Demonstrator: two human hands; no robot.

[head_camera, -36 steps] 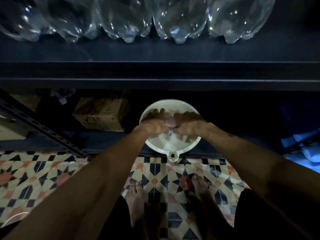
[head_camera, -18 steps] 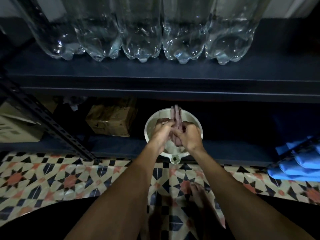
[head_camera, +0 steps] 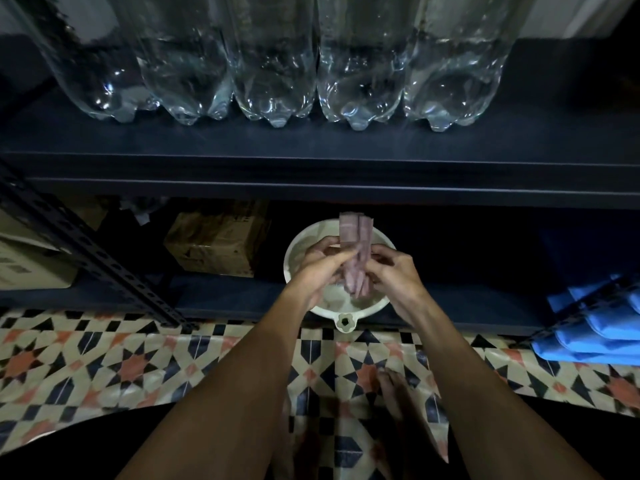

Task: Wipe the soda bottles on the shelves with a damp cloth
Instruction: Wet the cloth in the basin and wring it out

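Cloth (head_camera: 353, 237), mauve and folded into a long narrow strip, stands roughly upright between both hands over a white basin (head_camera: 294, 252). The left hand (head_camera: 322, 268) grips the strip from the left, with its fingers curled round the middle. The right hand (head_camera: 394, 271) pinches it from the right at about the same height, fingers bent and thumb towards the fabric. The top end of the cloth rises above the far rim of the basin, and the bottom end hangs inside the bowl below the hands; whether it touches the bottom I cannot tell. The basin sits on the lower shelf (head_camera: 225, 296), with its small handle tab pointing towards the person at the shelf's front edge.

Five clear bottles (head_camera: 277, 64) stand side by side on the upper shelf (head_camera: 311, 143), well above the hands, bases close together and near the front. Only their lower parts show. Neither hand touches them.

Left of the basin on the lower shelf is a brown box (head_camera: 214, 244), near but apart from it. A slotted metal upright (head_camera: 86, 251) slants across the left side. At the right edge lies a stack of blue packs (head_camera: 595, 327). Patterned floor (head_camera: 104, 365) in cream, navy and orange runs in front of the shelving, and a bare foot (head_camera: 398, 393) shows between the forearms.
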